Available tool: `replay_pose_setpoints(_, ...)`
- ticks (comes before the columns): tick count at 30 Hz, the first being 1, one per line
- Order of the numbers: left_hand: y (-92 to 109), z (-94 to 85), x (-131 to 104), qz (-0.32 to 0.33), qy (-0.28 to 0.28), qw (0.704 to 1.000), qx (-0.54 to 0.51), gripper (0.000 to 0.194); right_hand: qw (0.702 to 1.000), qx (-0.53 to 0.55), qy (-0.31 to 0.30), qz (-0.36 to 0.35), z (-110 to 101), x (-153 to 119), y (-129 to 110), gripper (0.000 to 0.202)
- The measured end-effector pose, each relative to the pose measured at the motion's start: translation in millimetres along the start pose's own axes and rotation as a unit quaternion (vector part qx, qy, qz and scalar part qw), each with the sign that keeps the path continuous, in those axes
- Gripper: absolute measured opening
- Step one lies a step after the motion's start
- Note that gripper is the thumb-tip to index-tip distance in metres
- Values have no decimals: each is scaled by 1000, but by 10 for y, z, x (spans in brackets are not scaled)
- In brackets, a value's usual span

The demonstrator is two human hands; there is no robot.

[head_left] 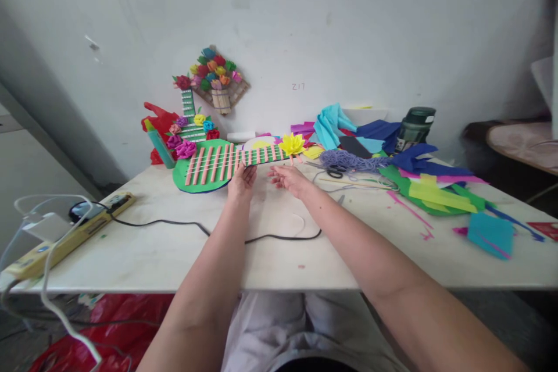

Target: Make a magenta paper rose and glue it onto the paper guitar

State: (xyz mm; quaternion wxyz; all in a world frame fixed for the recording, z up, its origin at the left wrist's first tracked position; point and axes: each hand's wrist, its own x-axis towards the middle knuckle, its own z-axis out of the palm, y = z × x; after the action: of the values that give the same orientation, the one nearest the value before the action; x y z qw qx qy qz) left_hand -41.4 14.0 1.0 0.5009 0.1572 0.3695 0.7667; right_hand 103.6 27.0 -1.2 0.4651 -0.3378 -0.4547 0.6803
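A green craft guitar (209, 165) with pink strips across it and pale strings along it is in front of me. My left hand (243, 181) is at its lower edge, where the neck meets the body, with the fingers curled at that edge. A yellow paper flower (292, 144) sits at the right end of the neck. Just below the flower, my right hand (288, 179) is turned partly sideways with its fingers apart, and I see nothing in it. Black-handled scissors (335, 172) and a bundle of purple yarn (349, 160) lie to its right.
A yellow power strip (72, 238) sits at the left, and a black cable (174, 221) crosses the table. A glue bottle (159, 145) stands near paper-flower crafts (187, 122). Coloured paper (436, 192) and a dark bottle (414, 128) are at the right.
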Motion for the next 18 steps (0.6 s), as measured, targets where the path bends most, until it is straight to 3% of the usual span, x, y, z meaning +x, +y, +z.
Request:
replay_pose_setpoints(10,-126,45,-72,-9,-23,1000,7,8,991,134,-6,-26,74,5,33,23)
replay_pose_setpoints(18,-192,52,-52,-18,-36,999,18,8,986,160,15,-46,87,-8,30,26)
